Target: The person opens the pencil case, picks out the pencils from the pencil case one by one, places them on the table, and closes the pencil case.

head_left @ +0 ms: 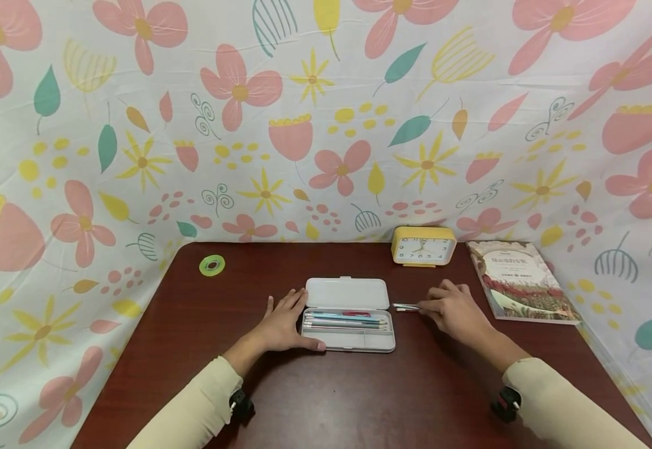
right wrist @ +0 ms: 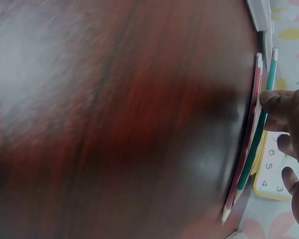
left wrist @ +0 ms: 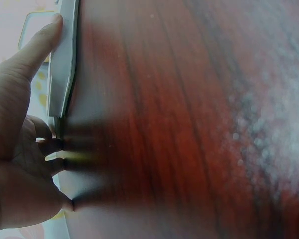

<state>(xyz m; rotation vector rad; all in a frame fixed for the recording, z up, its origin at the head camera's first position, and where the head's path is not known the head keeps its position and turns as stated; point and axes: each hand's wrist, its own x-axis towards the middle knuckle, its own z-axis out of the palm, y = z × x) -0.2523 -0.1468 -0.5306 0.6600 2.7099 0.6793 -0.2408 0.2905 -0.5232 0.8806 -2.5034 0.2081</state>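
A white pencil case [head_left: 379, 342] lies with its lid [head_left: 348, 293] raised back, several pencils [head_left: 345, 321] in its rear compartment. At its left end is my left hand [head_left: 281, 324], fingers spread and fairly straight, the thumb resting along the case's front edge. My right hand [head_left: 452, 312], to the right of the case, pinches a green pencil [right wrist: 256, 142] between thumb and finger. Close alongside it, a red pencil [right wrist: 245, 149] lies on the table. In the head view only the white ends of these pencils show past the fingers.
A yellow alarm clock [head_left: 423, 246] stands at the back edge, with a book [head_left: 522, 280] right of it. A green roll of tape [head_left: 211, 265] lies at the back left. Flowered cloth [head_left: 326, 156] hangs behind the brown table [head_left: 326, 399].
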